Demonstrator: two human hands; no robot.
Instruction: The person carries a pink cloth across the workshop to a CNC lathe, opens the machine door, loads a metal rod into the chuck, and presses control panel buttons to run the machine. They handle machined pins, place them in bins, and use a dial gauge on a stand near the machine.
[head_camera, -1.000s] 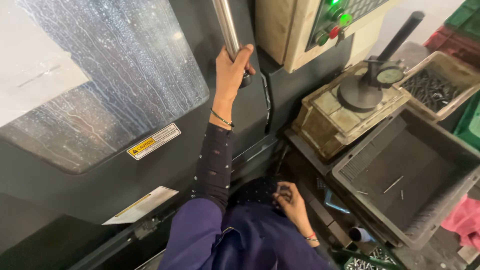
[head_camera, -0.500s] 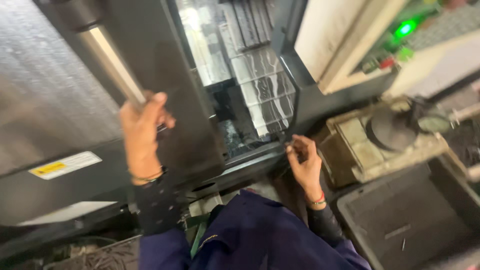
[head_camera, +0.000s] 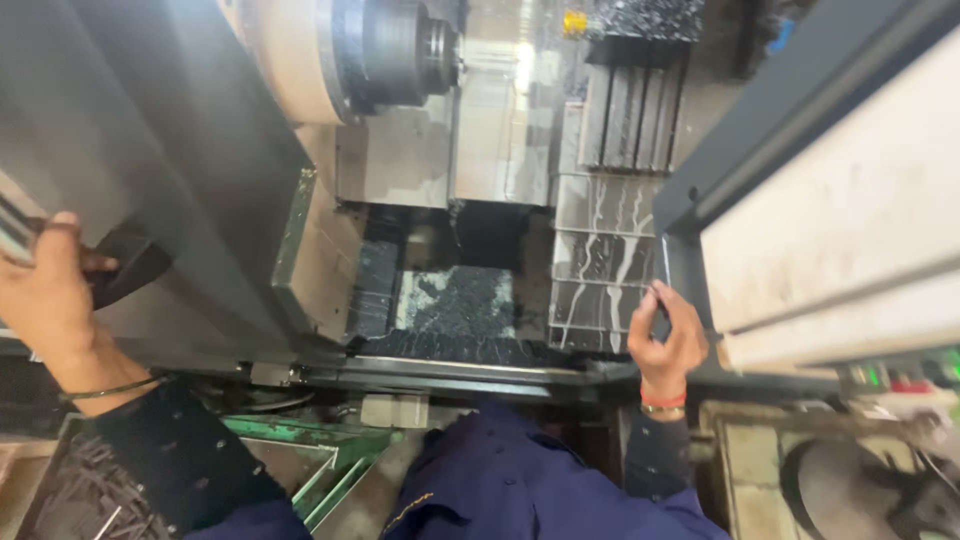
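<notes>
- Sliding door (head_camera: 170, 170) of the machine: dark grey, pulled to the left, enclosure open.
- Left hand (head_camera: 45, 300) closed around the door handle (head_camera: 15, 228) at far left edge; handle mostly cut off by the frame.
- Right hand (head_camera: 665, 340) rests on the right door frame edge (head_camera: 672, 262), fingers curled, holding nothing loose.
- Inside: chuck (head_camera: 395, 50) at top, wet ribbed way covers (head_camera: 600, 270), dark chips (head_camera: 460, 310) on the floor.
- Green frame (head_camera: 320, 450) below.
</notes>
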